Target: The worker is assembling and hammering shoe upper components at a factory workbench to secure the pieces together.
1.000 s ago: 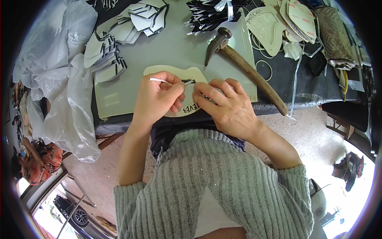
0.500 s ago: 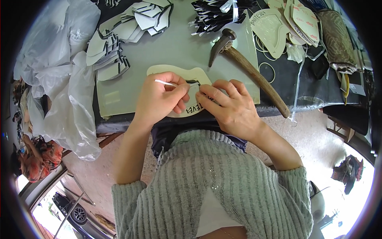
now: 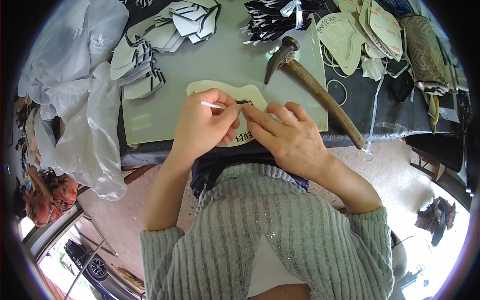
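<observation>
A cream shaped template (image 3: 210,87) with dark lettering lies on the grey-green board near its front edge. Over it, my left hand (image 3: 204,122) is closed in a pinch on a narrow white strip (image 3: 212,105), whose end sticks out between thumb and fingers. Fingertips of my right hand (image 3: 286,131) meet the left ones at the template's middle. Its thumb and forefinger are pressed together, the other fingers bent; whatever lies between them is hidden. Just beyond the fingertips shows a small black piece (image 3: 244,102) on the template.
A wooden-handled hammer (image 3: 320,89) lies right of my hands, across the board (image 3: 165,112). Stacks of white pieces with black edges (image 3: 192,22) and a bundle of black pieces (image 3: 275,20) sit farther back. Plastic sheeting (image 3: 92,120) hangs at left; more cream templates (image 3: 340,40) lie right.
My right fingertips have shifted slightly left and now meet the left fingertips. Less of the white strip shows between the hands. The hammer and stacks stay in place.
</observation>
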Action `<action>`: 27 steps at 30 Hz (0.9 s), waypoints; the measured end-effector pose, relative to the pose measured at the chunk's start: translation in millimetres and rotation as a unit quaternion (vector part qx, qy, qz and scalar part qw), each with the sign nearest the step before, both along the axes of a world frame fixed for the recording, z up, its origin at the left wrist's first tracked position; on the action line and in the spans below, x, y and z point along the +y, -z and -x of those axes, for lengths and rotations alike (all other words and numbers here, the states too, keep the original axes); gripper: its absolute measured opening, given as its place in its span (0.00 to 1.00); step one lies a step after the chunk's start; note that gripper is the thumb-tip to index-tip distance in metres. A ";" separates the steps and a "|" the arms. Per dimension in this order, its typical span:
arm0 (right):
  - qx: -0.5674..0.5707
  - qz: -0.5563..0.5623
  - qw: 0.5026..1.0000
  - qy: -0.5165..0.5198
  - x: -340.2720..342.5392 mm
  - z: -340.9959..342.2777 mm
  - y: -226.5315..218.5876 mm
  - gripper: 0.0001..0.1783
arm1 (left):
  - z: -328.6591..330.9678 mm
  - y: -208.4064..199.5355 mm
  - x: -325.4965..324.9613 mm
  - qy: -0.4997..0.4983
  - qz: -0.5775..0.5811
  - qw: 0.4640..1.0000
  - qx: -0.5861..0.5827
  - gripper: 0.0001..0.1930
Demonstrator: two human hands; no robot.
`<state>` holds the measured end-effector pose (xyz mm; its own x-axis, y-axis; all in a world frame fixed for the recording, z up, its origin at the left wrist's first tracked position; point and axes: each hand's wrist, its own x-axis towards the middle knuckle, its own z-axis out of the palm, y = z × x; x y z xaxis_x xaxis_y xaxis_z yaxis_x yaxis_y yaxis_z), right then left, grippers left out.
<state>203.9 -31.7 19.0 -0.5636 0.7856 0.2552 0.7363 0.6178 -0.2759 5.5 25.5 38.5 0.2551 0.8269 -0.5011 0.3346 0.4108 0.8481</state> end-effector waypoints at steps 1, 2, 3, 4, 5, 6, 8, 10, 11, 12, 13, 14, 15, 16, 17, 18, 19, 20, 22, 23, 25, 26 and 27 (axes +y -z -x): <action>-0.001 0.000 1.000 0.000 0.9 -0.1 -0.2 0.17 | 1.5 -1.5 -2.3 0.000 0.000 1.000 -0.001 0.09; 0.003 0.002 1.000 -0.007 1.8 -0.3 -0.3 0.16 | 4.7 -3.6 -6.6 -0.006 -0.026 0.999 0.022 0.09; 0.006 0.005 1.000 -0.012 1.5 -0.7 -0.2 0.15 | 7.1 -3.9 -8.4 -0.010 -0.050 0.998 0.043 0.09; 0.003 0.007 1.000 -0.010 1.9 -1.2 -0.3 0.15 | 9.3 -3.5 -6.7 -0.008 -0.048 0.998 0.040 0.09; 0.004 0.010 1.000 -0.007 2.9 -1.9 -0.5 0.15 | 11.4 -2.8 -4.1 0.005 -0.042 0.998 0.038 0.10; 0.009 0.011 1.000 -0.011 4.4 -0.4 -2.3 0.15 | 14.8 -4.7 -3.9 0.013 -0.037 0.998 0.041 0.10; 0.012 0.009 1.000 -0.015 4.9 0.9 -6.0 0.15 | 18.1 -4.1 -3.0 0.009 -0.034 0.999 0.034 0.10; 0.011 0.011 1.000 -0.012 4.9 1.7 -5.8 0.15 | 19.1 -1.3 -1.9 0.013 -0.028 0.999 0.023 0.10; 0.019 0.010 1.000 -0.014 5.5 2.6 -5.0 0.15 | 19.5 -0.5 -1.5 0.007 -0.038 0.999 0.021 0.10; 0.026 0.009 0.999 -0.016 6.6 2.7 -3.9 0.15 | 19.1 1.0 -0.5 0.002 -0.047 0.999 0.019 0.10; 0.025 0.010 1.000 -0.016 7.4 2.9 -3.8 0.15 | 18.6 2.7 -0.6 0.002 -0.045 0.999 0.018 0.10; 0.027 0.011 0.999 -0.020 8.3 3.1 -4.4 0.15 | 18.0 4.6 -1.5 0.005 -0.064 0.997 0.035 0.09; 0.030 0.011 0.999 -0.024 8.9 3.7 -4.9 0.15 | 17.6 6.1 -2.2 0.007 -0.084 0.995 0.053 0.09; 0.029 0.013 0.999 -0.024 10.1 4.3 -5.2 0.15 | 16.9 6.8 -1.7 0.007 -0.082 0.995 0.052 0.09; 0.031 0.008 0.999 -0.028 11.6 5.0 -5.5 0.15 | 16.2 7.1 -1.1 0.005 -0.087 0.995 0.059 0.08; 0.035 0.000 0.999 -0.032 13.0 5.7 -6.2 0.15 | 15.8 6.3 -0.6 0.003 -0.093 0.994 0.066 0.08; 0.035 0.000 0.999 -0.032 13.1 6.3 -6.6 0.15 | 15.4 5.9 -0.7 0.002 -0.093 0.994 0.066 0.08; 0.035 -0.001 0.999 -0.035 12.3 6.8 -7.2 0.15 | 14.9 5.7 -1.5 0.009 -0.101 0.991 0.087 0.08; 0.035 -0.004 0.999 -0.039 14.3 8.0 -7.4 0.16 | 14.9 8.3 0.1 0.016 -0.112 0.988 0.107 0.09; 0.038 0.001 0.999 -0.039 15.4 8.8 -7.8 0.17 | 15.3 10.3 0.4 0.017 -0.125 0.986 0.108 0.09; 0.041 0.011 0.998 -0.038 15.7 9.9 -9.1 0.19 | 15.2 11.6 -0.1 0.020 -0.135 0.985 0.108 0.09; 0.047 0.022 0.998 -0.034 17.6 11.7 -10.8 0.21 | 15.3 10.8 0.2 0.019 -0.133 0.985 0.107 0.09; 0.053 0.034 0.998 -0.031 19.2 12.9 -12.1 0.23 | 14.7 9.7 0.5 0.018 -0.132 0.985 0.106 0.09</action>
<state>191.0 -12.5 31.1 -0.5842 0.7677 0.2635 0.6620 0.6385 -0.3927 -9.3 26.0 28.8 0.2003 0.9275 -0.3155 0.5261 0.1699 0.8333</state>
